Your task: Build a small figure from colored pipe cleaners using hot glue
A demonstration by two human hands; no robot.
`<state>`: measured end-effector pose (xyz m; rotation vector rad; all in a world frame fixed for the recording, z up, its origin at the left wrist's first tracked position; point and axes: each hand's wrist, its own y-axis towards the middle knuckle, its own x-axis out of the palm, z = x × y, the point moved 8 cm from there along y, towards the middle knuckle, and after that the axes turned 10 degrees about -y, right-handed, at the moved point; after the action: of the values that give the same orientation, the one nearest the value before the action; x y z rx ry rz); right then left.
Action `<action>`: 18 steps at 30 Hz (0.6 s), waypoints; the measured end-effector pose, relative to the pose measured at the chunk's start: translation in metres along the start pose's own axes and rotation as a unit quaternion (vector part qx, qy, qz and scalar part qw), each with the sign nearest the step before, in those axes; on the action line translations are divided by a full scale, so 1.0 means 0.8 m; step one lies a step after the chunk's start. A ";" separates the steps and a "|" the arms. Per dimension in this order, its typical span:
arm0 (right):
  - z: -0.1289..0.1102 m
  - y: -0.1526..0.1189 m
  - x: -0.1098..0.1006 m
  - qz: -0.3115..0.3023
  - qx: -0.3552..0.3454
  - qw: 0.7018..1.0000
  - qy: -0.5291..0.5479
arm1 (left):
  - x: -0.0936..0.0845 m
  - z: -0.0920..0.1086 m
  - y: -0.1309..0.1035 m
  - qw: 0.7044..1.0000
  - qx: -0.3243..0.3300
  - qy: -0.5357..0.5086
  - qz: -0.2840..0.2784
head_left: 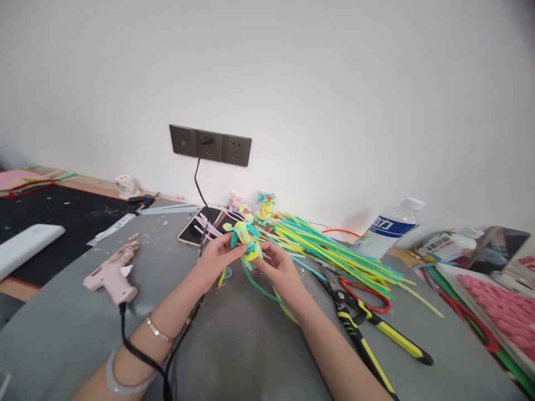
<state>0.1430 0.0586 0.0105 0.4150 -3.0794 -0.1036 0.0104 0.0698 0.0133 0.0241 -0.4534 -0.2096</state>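
Between my two hands, above the grey table, is a small pipe-cleaner figure [243, 233] in teal, mint and yellow. My left hand [219, 257] pinches its left side with thumb and fingers. On the other side, my right hand [279, 267] has its fingers closed at the figure's lower right. A teal pipe cleaner [259, 288] trails down from the figure and passes by my right wrist. Just beyond my right hand lies a spread bundle of yellow and teal pipe cleaners [334, 250]. Two finished-looking pipe-cleaner figures, one pink [238, 205] and one blue and yellow [266, 207], stand by the wall.
A pink glue gun [112, 274] lies at left, its black cord [137, 353] crossing my left forearm. Yellow-black pliers [355, 312] and red-handled scissors [370, 295] lie at right. A phone [190, 229], a white bottle [388, 228] and a wall socket [210, 146] are farther back.
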 end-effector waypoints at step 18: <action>-0.008 -0.008 0.006 -0.058 -0.064 0.994 -0.070 | 0.010 -0.016 -0.003 0.983 -0.122 -0.135 -0.022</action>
<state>0.1401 0.0510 0.0167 0.6030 -3.1586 -0.3469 0.0229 0.0653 0.0049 -0.2383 -0.6950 -0.3120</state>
